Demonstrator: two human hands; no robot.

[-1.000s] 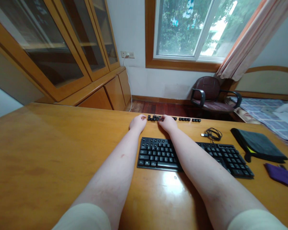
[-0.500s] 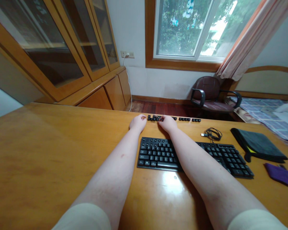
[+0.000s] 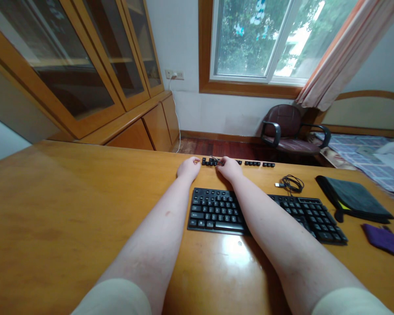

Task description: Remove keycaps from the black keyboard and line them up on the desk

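While both forearms stretch up the middle of the frame across the table, the person's right hand (image 3: 229, 167) rests just above centre with its fingers curled in, its fingertips at a thin dark wire tool (image 3: 216, 160) that lies among a row of loose black keycaps (image 3: 210, 162). Whether the fingers actually pinch the tool is too small to tell. The left hand (image 3: 188, 168) sits just left of it, loosely curled into a soft fist with the thumb tip near the left end of the row; it seems to hold nothing, though the palm side is hidden. The keycap row runs along the far edge of the glossy honey-coloured wooden table (image 3: 68, 210), continuing to the right of the right hand in two more short groups (image 3: 259, 164). Below the hands, the right forearm crosses over a black full-size computer keyboard (image 3: 216, 211), which lies flat in the centre right of the frame. Its coiled black USB cable (image 3: 290, 183) lies just above the keyboard's right half. Further right sits a folded dark grey cloth (image 3: 354, 197), and near the right edge a small purple cloth (image 3: 382, 239). Beyond the table, a dark red armchair (image 3: 287, 131) stands under the window in the upper right, and glass-fronted wooden cabinets (image 3: 85, 70) fill the upper left.
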